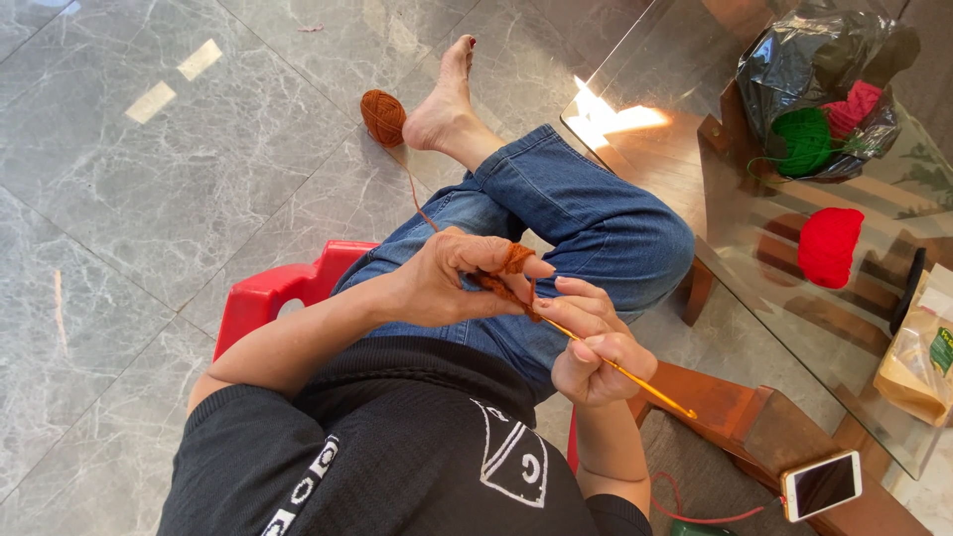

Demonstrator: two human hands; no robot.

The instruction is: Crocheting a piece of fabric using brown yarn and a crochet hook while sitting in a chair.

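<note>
Rust-brown crochet piece [512, 278] held between the two hands, above the lap; yarn looped over the left index finger. Left hand [452, 278] pinches the piece, fingers curled around it; right hand [594, 342] grips a yellow crochet hook [635, 382], its tip end buried in the piece, the handle pointing out toward the lower right. A brown strand [419, 203] runs from the work down to a rust-brown yarn ball [383, 116] on the grey marble floor [149, 199], just beside a bare foot [445, 99]; legs in blue jeans [586, 218], crossed; red plastic stool [273, 293] beneath. To the right, a glass table [695, 199] with a red yarn ball [829, 246], a black bag [804, 60] holding green yarn [802, 141]; a phone [822, 483] on a wooden chair arm.
</note>
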